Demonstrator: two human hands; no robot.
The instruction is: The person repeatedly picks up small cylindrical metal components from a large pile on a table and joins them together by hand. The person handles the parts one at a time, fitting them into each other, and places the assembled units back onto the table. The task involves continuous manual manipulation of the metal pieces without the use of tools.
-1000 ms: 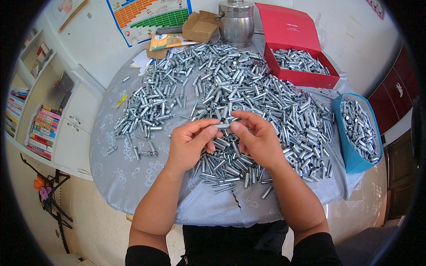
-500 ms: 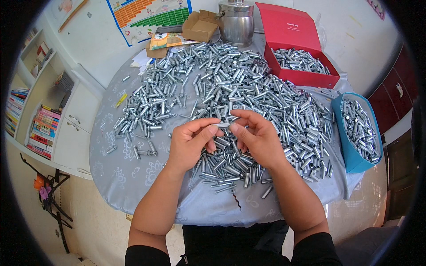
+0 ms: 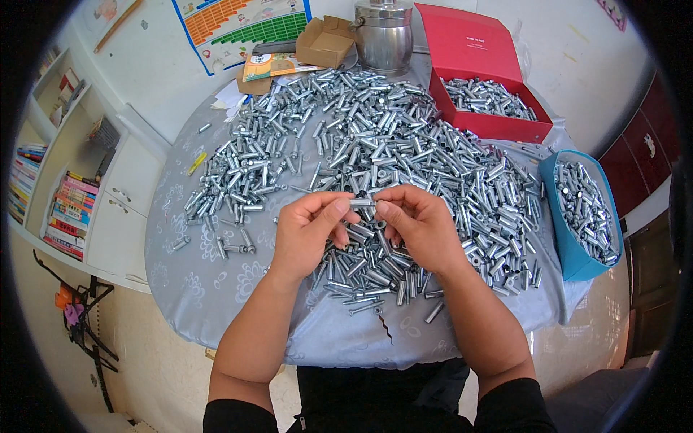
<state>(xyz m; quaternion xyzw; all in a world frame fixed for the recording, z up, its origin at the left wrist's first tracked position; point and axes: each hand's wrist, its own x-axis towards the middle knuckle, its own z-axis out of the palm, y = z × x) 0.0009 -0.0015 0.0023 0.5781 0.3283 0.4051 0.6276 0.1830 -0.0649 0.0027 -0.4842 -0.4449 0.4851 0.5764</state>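
Observation:
Between my two hands, over the near part of a big metal heap, a short silvery expansion bolt (image 3: pixel 363 203) lies roughly level. My left hand (image 3: pixel 307 234) pinches its left end between thumb and index finger. At its right end, the thumb and fingertips of my right hand (image 3: pixel 427 229) close on it. The fingers cover both ends, so how its sleeve and bolt fit together is hard to make out. Beneath and beyond the hands spreads the pile of loose metal sleeves and bolts (image 3: pixel 404 144), with a looser group of bolts (image 3: pixel 242 166) to the left.
A grey patterned cloth covers the round table (image 3: pixel 216 303). At the back right stands an open red box (image 3: pixel 498 128) of metal parts, with a blue fabric bin (image 3: pixel 581 268) of more at the right edge. A steel pot (image 3: pixel 385 40) and cardboard box (image 3: pixel 325 43) sit behind.
My right index finger has curled down closer to the thumb on the bolt. Both hands have shifted only slightly; the heap looks the same.

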